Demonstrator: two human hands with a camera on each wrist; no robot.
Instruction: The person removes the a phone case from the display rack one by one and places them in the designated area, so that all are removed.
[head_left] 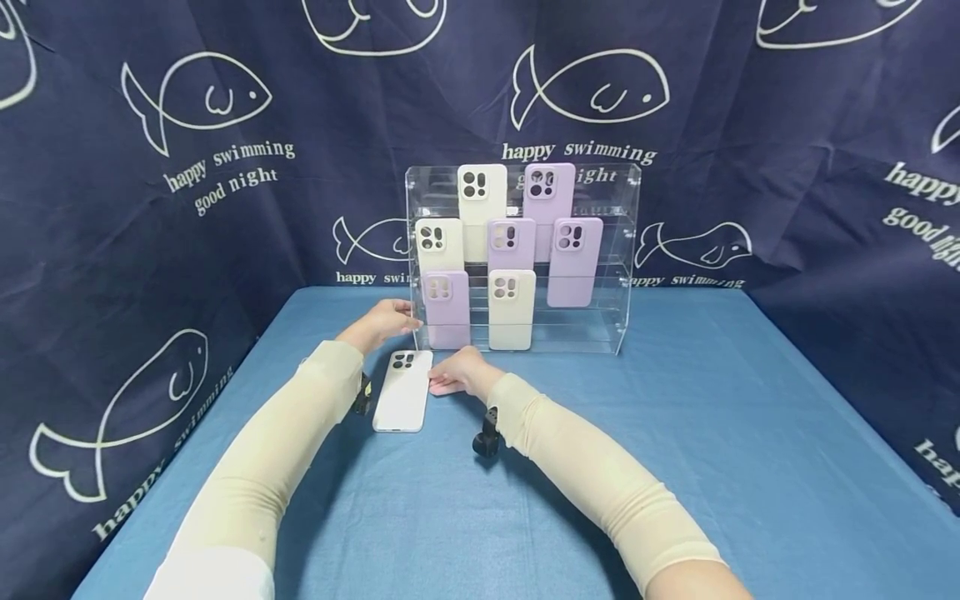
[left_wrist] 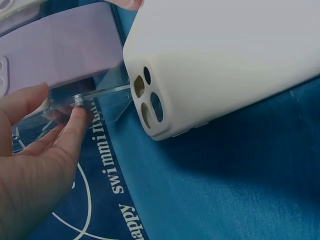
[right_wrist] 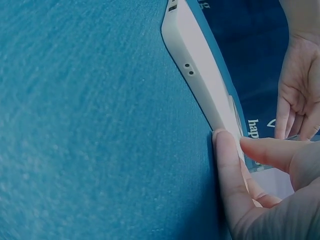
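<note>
Both hands busy: head view has the left hand (head_left: 382,323) flat against the acrylic rack (head_left: 626,250) — seven cases racked, white case (head_left: 403,390) lying loose on the table. Left wrist: fingers straight on the rack's corner. Right wrist: right hand (right_wrist: 260,190) pinching the case's edge — looks one short.

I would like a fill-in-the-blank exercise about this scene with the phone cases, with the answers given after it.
1. The white phone case on the table lies with its camera holes facing ____.
2. The right hand touches the ____ edge of that case.
3. The left hand touches the clear display rack at its ____ side.
4. The rack holds seven cases: three white and ____ purple.

Missing words: up; right; left; four
</note>
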